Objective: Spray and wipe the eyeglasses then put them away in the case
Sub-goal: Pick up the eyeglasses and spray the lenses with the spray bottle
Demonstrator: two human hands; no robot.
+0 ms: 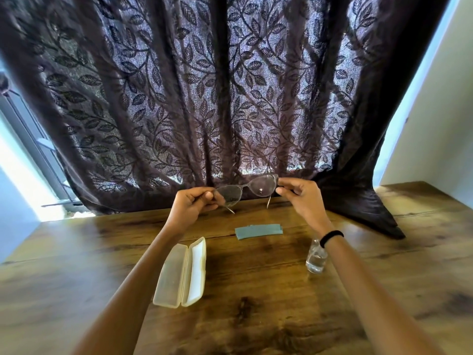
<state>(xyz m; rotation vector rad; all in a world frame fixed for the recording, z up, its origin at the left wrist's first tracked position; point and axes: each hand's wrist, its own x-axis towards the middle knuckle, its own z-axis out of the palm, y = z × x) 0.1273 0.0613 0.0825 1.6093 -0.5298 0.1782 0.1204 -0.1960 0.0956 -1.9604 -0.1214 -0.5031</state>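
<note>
The clear-framed eyeglasses [247, 188] are held up above the far part of the wooden table [256, 316], temples unfolded and pointing down. My left hand [192, 204] pinches the frame's left end. My right hand [300, 194] pinches its right end. A folded grey-blue wiping cloth [258, 231] lies flat on the table under the glasses. The pale translucent case [182, 274] lies open below my left forearm. A small clear spray bottle [316, 257] stands upright by my right wrist, its top partly hidden behind that wrist.
A dark leaf-patterned curtain [230, 98] hangs right behind the table's far edge, and its corner drapes onto the table at the right [371, 208]. A white wall [440, 124] rises at the right. A window frame [28, 129] shows at the left.
</note>
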